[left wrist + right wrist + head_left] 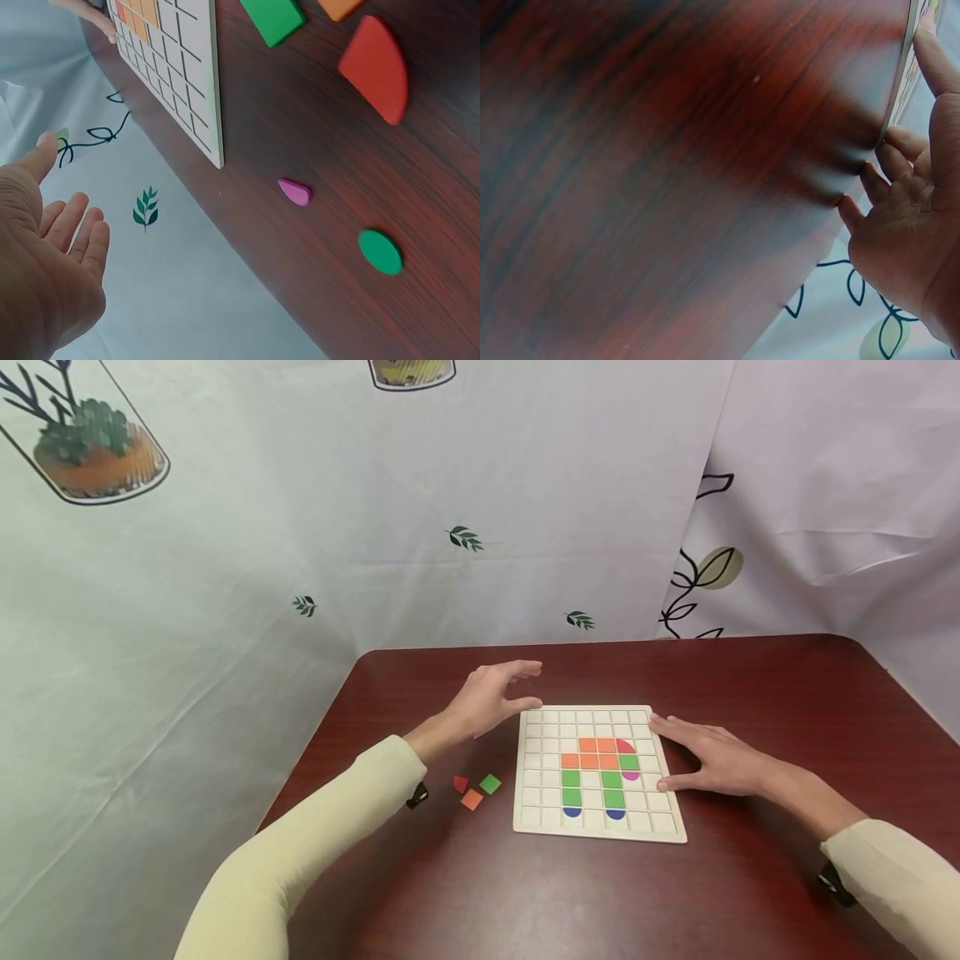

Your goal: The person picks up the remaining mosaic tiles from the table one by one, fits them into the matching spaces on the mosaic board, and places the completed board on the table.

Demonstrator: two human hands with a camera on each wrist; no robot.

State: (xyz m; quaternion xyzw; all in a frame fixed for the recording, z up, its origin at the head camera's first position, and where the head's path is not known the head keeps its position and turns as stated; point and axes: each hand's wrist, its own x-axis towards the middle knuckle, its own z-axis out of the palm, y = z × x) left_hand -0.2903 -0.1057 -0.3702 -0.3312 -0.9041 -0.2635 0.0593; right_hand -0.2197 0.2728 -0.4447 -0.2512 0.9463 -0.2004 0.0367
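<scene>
A white grid board (540,777) lies flat on the dark table, with orange, green, red, blue and magenta pieces set in its squares. My left hand (491,697) hovers by the board's far left corner, thumb and fingers apart and nothing between them. My right hand (720,760) touches the board's right edge with thumb and fingertips, fingers fairly straight. Left of the board lie a green square (490,784), an orange square (472,799) and a red quarter-round piece (461,784). The left wrist view also shows a magenta teardrop piece (295,192) and a green round piece (380,251).
The reddish-brown wooden table (600,902) has rounded far corners. Behind it and to the left hangs a pale cloth (487,585) printed with plants and leaves. Dark wrist devices (417,794) sit under both sleeves.
</scene>
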